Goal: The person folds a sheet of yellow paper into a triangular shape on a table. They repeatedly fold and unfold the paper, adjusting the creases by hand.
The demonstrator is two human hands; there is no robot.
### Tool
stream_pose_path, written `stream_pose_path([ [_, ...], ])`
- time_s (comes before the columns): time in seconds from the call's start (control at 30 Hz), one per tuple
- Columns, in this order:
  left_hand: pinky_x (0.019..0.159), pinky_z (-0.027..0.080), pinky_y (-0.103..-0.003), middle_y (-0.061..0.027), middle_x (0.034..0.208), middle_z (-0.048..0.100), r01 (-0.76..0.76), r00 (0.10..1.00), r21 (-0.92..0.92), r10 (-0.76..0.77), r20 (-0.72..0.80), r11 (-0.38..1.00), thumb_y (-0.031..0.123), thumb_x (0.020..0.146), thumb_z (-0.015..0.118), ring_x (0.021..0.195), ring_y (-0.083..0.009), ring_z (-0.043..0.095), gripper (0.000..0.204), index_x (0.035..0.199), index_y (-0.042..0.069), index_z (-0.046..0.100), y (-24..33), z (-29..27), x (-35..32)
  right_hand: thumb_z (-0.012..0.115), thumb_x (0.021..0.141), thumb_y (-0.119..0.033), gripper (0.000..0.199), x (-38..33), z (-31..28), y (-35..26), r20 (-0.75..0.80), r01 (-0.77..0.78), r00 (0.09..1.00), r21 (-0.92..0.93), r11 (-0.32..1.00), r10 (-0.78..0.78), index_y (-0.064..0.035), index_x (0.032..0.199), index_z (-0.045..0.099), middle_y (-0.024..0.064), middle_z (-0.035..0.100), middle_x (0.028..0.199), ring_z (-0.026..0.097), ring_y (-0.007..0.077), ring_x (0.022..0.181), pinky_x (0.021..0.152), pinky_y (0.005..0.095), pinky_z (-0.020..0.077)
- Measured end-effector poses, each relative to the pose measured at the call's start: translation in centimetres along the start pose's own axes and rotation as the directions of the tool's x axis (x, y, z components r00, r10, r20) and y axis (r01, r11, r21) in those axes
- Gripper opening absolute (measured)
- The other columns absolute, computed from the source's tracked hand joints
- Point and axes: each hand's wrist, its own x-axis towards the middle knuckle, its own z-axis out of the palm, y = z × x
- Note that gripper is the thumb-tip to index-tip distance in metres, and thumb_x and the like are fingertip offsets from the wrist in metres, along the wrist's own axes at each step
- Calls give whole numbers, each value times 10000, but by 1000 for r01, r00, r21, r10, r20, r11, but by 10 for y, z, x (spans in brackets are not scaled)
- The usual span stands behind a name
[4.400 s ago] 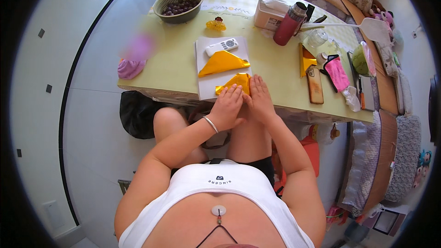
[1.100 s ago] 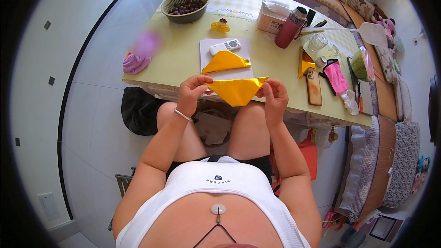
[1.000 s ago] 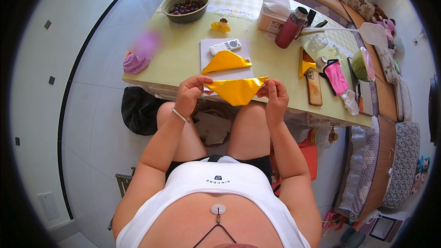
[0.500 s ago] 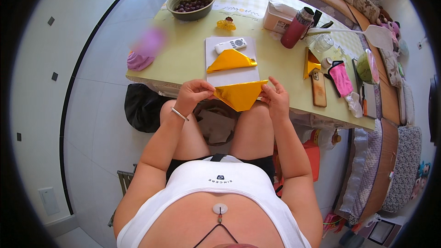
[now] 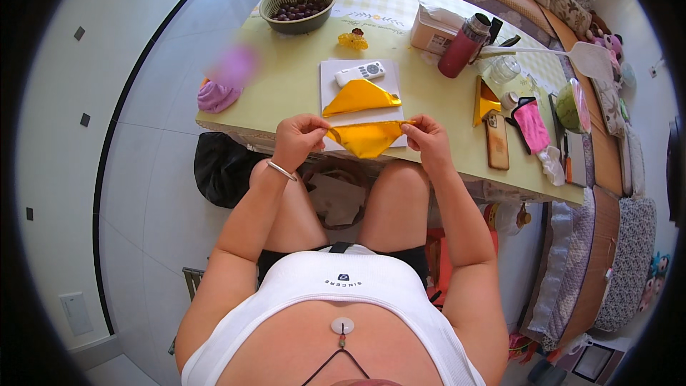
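Held over the near edge of the bench (image 5: 279, 89), the folded gold foil sheet (image 5: 366, 140) looks light, slick and easily creased, so its left and right corners suit a gentle pinch, where the left hand's (image 5: 296, 144) and right hand's (image 5: 431, 146) fingers grasp it.

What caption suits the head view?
Left hand and right hand pinch a folded gold sheet by its ends, near a white remote and another gold sheet on white paper.

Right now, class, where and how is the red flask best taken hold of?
The red flask is probably best gripped round its mid-body, from the near side: the body looks cylindrical, with a box at its left and a spatula at its right.
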Motion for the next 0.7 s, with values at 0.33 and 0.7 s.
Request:
stream_pose_path([
  [0.33,802,588,-334,-110,1055,739,-650,633,625,763,130,433,-35,831,704,935,-262,720,126,941,26,720,0,4,50,675,862,24,128,73,-4,6,234,641,656,-674,367,-718,-59,960,689,98,737,1016,715,241,861,753,321,571],
  [0.7,810,581,-358,-113,1062,733,-609,614,704,779,126,366,-1,834,710,931,-273,711,107,932,40,712,-31,15,62,702,856,-52,74,91,-18,33,201,538,627,-810,232,-753,-84,923,699,87,729,1034,699,303,871,772,382,570],
])
